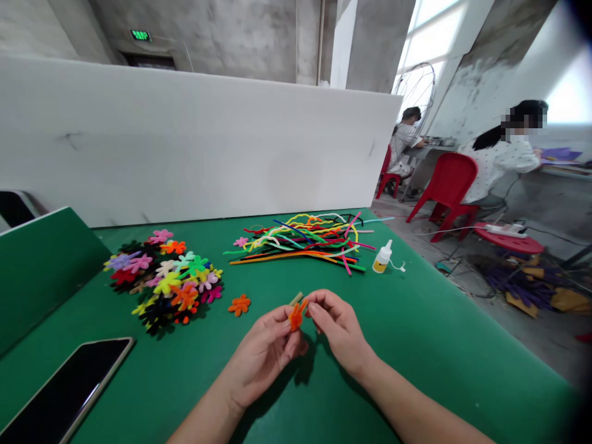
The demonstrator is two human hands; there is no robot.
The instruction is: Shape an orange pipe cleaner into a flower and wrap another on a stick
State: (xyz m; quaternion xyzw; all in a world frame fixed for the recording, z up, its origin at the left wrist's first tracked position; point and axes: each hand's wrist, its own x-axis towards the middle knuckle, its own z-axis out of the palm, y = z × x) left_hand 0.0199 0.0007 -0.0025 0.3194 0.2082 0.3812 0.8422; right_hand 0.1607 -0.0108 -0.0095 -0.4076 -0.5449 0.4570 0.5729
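Between the thumb and fingers of my left hand (271,345) is a small bent orange pipe cleaner (296,318), folded into loops. My right hand (340,327) pinches one of its raised ends at the fingertips. A short olive-tan strip (296,298) shows just behind the left fingertips; whether it is held cannot be made out. A finished orange pipe-cleaner flower (239,304) lies flat on the green table to the left of my hands. Farther left is a pile of many-coloured pipe-cleaner flowers (169,280).
Loose coloured pipe cleaners (305,237) lie across the back of the green table (416,345). A small glue bottle (382,258) stands at their right, its cap hanging off. A phone (69,388) lies front left. A white partition (208,148) rises behind; two people sit beyond at right.
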